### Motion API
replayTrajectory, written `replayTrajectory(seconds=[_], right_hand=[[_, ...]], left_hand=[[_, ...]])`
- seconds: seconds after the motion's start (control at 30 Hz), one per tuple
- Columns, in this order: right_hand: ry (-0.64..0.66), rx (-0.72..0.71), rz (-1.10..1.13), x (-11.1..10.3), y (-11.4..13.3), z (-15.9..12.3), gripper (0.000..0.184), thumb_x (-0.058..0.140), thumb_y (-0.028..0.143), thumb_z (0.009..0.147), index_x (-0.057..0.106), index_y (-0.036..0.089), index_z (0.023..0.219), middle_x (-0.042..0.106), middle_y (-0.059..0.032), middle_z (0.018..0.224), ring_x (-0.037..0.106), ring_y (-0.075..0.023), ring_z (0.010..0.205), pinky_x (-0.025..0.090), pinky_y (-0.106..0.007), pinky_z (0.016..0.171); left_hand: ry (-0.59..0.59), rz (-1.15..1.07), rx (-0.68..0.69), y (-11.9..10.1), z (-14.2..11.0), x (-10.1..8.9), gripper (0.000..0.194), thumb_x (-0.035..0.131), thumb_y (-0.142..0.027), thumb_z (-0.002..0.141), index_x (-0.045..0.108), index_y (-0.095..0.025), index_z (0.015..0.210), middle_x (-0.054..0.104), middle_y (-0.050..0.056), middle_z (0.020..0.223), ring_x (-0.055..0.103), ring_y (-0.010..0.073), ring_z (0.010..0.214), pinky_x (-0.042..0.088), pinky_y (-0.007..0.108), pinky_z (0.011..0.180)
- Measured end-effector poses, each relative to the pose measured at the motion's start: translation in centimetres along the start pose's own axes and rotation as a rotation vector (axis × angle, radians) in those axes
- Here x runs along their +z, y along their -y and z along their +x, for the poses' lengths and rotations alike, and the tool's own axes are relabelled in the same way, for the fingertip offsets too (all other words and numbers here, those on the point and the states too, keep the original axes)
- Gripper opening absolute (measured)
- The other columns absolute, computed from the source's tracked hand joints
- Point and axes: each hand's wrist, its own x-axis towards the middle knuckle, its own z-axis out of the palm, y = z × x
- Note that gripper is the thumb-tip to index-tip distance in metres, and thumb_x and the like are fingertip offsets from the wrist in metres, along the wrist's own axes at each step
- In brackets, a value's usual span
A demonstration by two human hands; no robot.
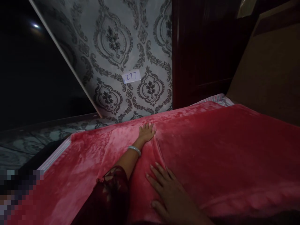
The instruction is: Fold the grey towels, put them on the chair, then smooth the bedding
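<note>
While both hands [146,132] press flat, red blanket [222,147] seemingly lies beneath.

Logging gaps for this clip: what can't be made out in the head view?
- Right hand: wrist and heel cut off by the bottom edge; it lies flat on the red blanket.
- Left hand: palm is face down, so its underside is hidden.
- Bed under the blanket: covered, only a striped edge shows.
- Lower left corner: pixelated, unreadable.
- Upper left: too dark to tell.
</note>
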Motion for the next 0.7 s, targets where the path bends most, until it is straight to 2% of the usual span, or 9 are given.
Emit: replayTrajectory(seconds=[0.23,0.33,0.43,0.5,0.57,0.7], right_hand=[[-0.06,-0.038,-0.057,0.4,-0.5,-0.4,0.078,0.062,0.038,0.088,0.027,0.034,0.157,0.025,-0.0039,0.161,0.017,-0.0316,0.151,0.015,-0.057,0.122],[-0.045,-0.043,-0.116,0.6,-0.8,-0.2,0.073,0.058,0.041,0.091,0.029,0.032,0.156,0.025,-0.0061,0.161,0.018,-0.032,0.151,0.017,-0.058,0.12],[-0.029,-0.035,-0.179,0.6,-1.0,0.0,0.07,0.056,0.045,0.092,0.031,0.031,0.156,0.025,-0.0067,0.162,0.019,-0.0317,0.151,0.02,-0.057,0.12],[-0.034,-0.044,-0.206,0.6,-1.1,0.1,0.068,0.054,0.046,0.093,0.033,0.03,0.155,0.025,-0.0065,0.162,0.019,-0.0304,0.151,0.021,-0.056,0.12],[-0.053,-0.058,-0.218,0.7,-1.2,0.1,0.066,0.053,0.045,0.093,0.034,0.03,0.155,0.026,-0.006,0.162,0.02,-0.0291,0.151,0.021,-0.055,0.12],[-0.078,-0.067,-0.215,0.8,-1.4,0.1,0.066,0.053,0.045,0.093,0.037,0.029,0.154,0.027,-0.0058,0.162,0.02,-0.0286,0.151,0.02,-0.054,0.121]], left_hand=[[0.044,-0.06,0.002,0.5,-0.1,-0.6,0.066,0.026,-0.055,0.097,0.031,-0.024,0.155,0.023,0.012,0.165,0.017,0.0325,0.152,0.012,0.059,0.12],[0.096,-0.121,0.018,0.7,-0.4,-1.8,0.067,0.025,-0.059,0.096,0.031,-0.028,0.155,0.026,0.008,0.164,0.02,0.0278,0.152,0.018,0.055,0.121],[0.074,-0.168,0.03,0.9,-1.6,-3.5,0.068,0.02,-0.057,0.098,0.021,-0.025,0.158,0.019,0.008,0.166,0.015,0.0233,0.153,0.018,0.052,0.122],[0.04,-0.176,0.034,1.5,-3.2,-4.4,0.068,0.025,-0.054,0.098,0.021,-0.023,0.158,0.015,0.009,0.167,0.011,0.0233,0.154,0.012,0.052,0.123],[0.023,-0.17,0.031,2.7,-5.5,-5.1,0.067,0.037,-0.051,0.096,0.028,-0.022,0.155,0.018,0.012,0.166,0.012,0.0258,0.154,0.008,0.053,0.123],[-0.034,-0.166,-0.055,7.6,-11.7,-5.3,0.069,0.055,-0.044,0.088,0.039,-0.018,0.15,0.022,0.016,0.164,0.012,0.0338,0.153,0.011,0.057,0.122]])
